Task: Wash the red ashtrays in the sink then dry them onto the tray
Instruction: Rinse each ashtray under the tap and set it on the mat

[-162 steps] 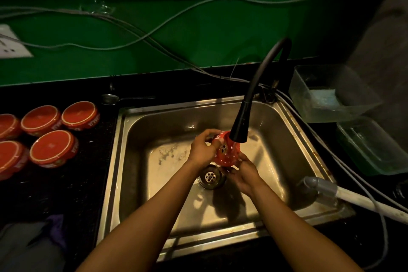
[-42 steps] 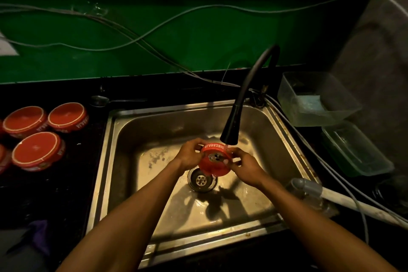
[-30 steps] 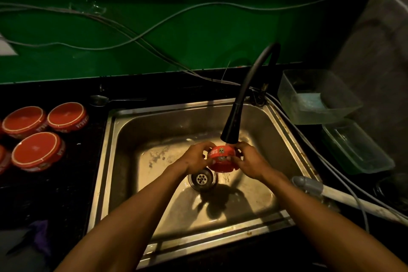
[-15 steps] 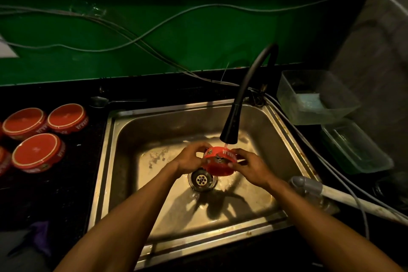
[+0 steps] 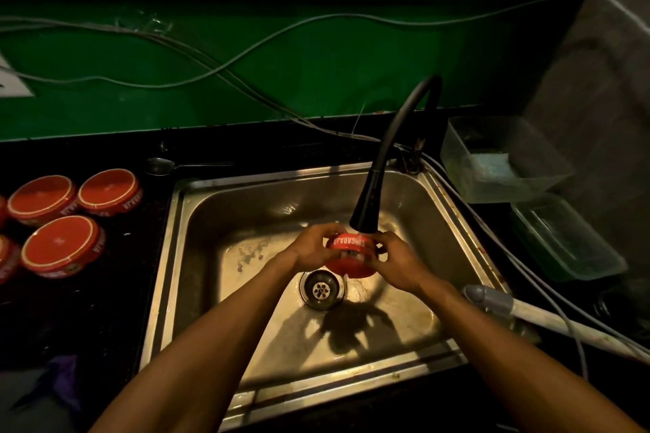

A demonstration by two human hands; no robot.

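Both hands, left hand and right hand, are still curling fingers round the red ashtray, now seemingly tilted rim-up, under the faucet, well inside the sink walls.

You've got a red ashtray with white lettering round its side, under a black tap. The steel sink gleams silver-gold. On the left, the red ashtrays carry thin white rings, set on a black counter. Far wall's panel is bright green, crossed by grey cables. On the right, the clear tub shows pale blue inside.
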